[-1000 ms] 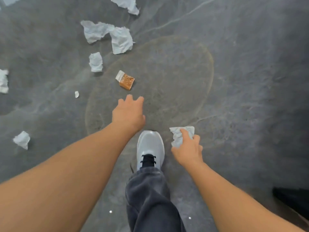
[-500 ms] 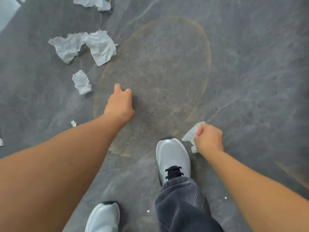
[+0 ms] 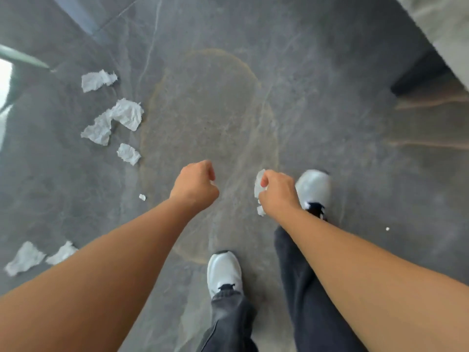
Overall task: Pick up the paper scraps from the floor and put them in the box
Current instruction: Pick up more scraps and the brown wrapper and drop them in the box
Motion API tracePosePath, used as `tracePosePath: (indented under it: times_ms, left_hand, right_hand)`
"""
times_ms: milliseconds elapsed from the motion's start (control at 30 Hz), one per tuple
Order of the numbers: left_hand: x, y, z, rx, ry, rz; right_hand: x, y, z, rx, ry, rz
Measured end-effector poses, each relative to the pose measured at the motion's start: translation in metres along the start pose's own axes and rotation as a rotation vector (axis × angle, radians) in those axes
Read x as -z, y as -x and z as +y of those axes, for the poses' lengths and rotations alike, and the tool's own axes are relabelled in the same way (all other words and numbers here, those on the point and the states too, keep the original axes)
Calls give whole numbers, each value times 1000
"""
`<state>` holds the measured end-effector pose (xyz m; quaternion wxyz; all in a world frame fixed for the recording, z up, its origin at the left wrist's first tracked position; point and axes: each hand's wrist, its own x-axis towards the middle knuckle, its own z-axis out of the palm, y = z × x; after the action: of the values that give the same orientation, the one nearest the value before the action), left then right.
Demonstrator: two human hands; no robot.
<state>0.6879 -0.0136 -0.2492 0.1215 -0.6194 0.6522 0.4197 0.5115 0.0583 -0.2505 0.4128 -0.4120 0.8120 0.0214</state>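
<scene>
My right hand (image 3: 278,193) is shut on a crumpled white paper scrap (image 3: 259,185) that sticks out on its left side. My left hand (image 3: 195,185) is closed in a fist, with a sliver of white paper showing at the fingers; the rest of what it holds is hidden. Both hands hang above the grey floor. More white scraps lie on the floor to the left: one far scrap (image 3: 99,80), a large torn pair (image 3: 127,114), a smaller scrap (image 3: 128,153), a tiny bit (image 3: 142,197) and two near scraps (image 3: 24,257). No box is in view.
My two white shoes (image 3: 224,270) (image 3: 314,185) and dark trouser legs stand below the hands. A pale piece of furniture with a dark base (image 3: 418,72) fills the upper right corner. A tiny white speck (image 3: 387,228) lies on the floor at the right.
My left hand reached down to an orange-and-white scrap, closed over it and rose as a fist; that scrap is gone from the floor. My right hand kept its white scrap. I have stepped forward.
</scene>
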Motion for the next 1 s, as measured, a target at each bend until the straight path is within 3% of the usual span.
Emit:
tracePosePath:
  times_ms: [233, 433, 567, 767, 1000]
  left_hand:
    - [-35, 65, 31, 125, 42, -20]
    - [-123, 117, 102, 47, -49, -212]
    - [-179, 149, 151, 7, -105, -249]
    - [-303, 219, 238, -52, -210, -260]
    - [-517, 327, 332, -145, -267, -411]
  right_hand:
    - [6, 112, 73, -78, -138, 27]
    - [9, 155, 178, -224, -278, 91]
    - [13, 189, 250, -263, -396, 100]
    - [11, 265, 406, -348, -511, 159]
    - [-7, 372, 618, -541, -620, 258]
